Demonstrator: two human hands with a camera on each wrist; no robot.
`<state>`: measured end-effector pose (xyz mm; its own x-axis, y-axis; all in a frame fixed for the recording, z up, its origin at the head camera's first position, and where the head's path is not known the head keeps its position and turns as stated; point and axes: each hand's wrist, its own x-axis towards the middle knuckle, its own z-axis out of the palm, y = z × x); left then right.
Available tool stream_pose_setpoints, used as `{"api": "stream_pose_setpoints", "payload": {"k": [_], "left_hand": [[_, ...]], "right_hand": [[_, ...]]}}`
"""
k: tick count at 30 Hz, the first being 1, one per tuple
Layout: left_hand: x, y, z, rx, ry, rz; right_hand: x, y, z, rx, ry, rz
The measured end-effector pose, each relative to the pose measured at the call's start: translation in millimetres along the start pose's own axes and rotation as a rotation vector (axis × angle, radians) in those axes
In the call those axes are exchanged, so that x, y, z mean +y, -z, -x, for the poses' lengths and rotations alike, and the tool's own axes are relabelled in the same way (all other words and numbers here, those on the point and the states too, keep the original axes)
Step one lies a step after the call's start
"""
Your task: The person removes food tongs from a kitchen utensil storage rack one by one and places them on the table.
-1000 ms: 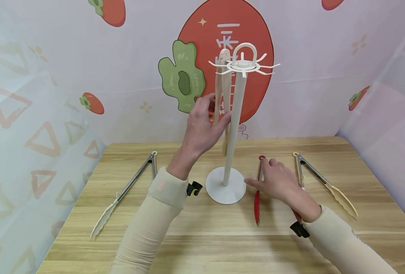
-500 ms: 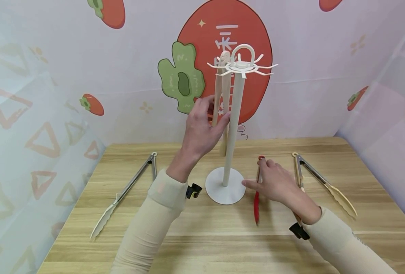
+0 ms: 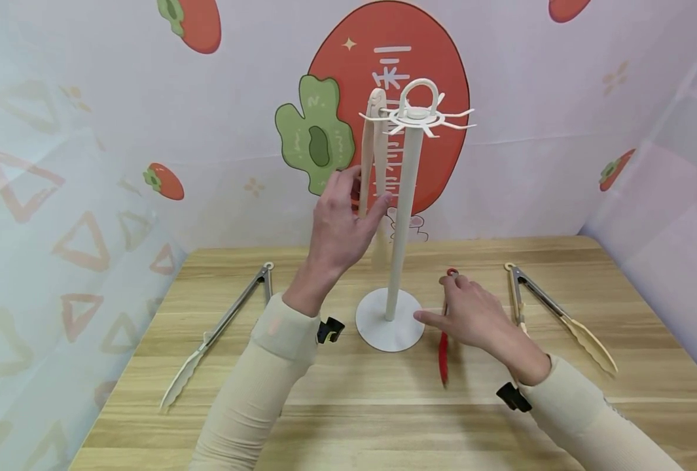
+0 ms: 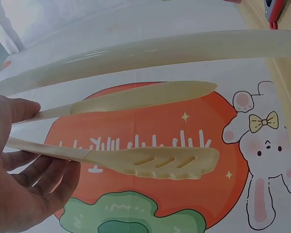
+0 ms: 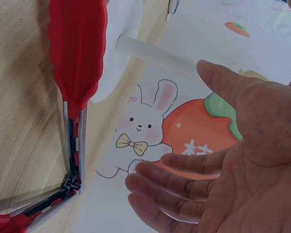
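Beige tongs point(image 3: 367, 157) hang by their top end at the left side of a white rack point(image 3: 404, 196) with curved hooks. My left hand point(image 3: 342, 219) holds them, thumb on one arm and fingers on the other. In the left wrist view, their slotted head point(image 4: 179, 162) and the other head point(image 4: 145, 97) stand apart. My right hand point(image 3: 472, 311) hovers over red-tipped tongs point(image 3: 443, 356) on the table, its thumb stretched toward the rack's round base. In the right wrist view, its fingers point(image 5: 184, 187) are loosely bent, with nothing between them.
Metal tongs with whitish tips point(image 3: 183, 379) lie spread on the left of the wooden table point(image 3: 360, 425). Cream-tipped tongs point(image 3: 586, 340) lie spread on the right. Behind the table hangs a printed cloth point(image 3: 230, 118).
The beige tongs and my left hand have shifted slightly left, and the rack's hooks have turned a little. My right hand has moved barely leftward, off the red-tipped tongs' upper end.
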<state>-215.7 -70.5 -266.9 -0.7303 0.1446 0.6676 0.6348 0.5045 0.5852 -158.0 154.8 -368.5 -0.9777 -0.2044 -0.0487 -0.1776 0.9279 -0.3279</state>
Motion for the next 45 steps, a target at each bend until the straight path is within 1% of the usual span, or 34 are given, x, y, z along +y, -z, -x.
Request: {"api": "stream_pose_setpoints", "payload": {"k": [7,13,17,23,30,37,45], "left_hand": [[-0.7,2.7,-1.6,0.021,0.013,-0.002],[-3.1,6.5,-1.4,0.045,0.043,0.01],[-5.7,9.6,0.2,0.059,0.048,0.015],[-10.2,13.1,3.3,0.076,0.041,-0.008],[-15.7,17.3,9.2,0.094,0.072,-0.035],[-23.9,22.3,16.5,0.096,0.11,-0.07],[-33.7,25.9,24.2,0.058,0.167,-0.104]], "right_hand": [[-2,2,-1.5,0.017,0.01,0.002],[-4,4,-1.2,0.02,0.0,-0.006],[-6,7,-0.8,0.024,-0.009,-0.021],[-8,9,1.9,0.042,-0.005,-0.03],[-9,12,7.0,0.062,0.008,-0.041],[-9,13,10.1,0.08,0.019,-0.045],[-10,13,11.8,0.091,0.036,-0.053]]}}
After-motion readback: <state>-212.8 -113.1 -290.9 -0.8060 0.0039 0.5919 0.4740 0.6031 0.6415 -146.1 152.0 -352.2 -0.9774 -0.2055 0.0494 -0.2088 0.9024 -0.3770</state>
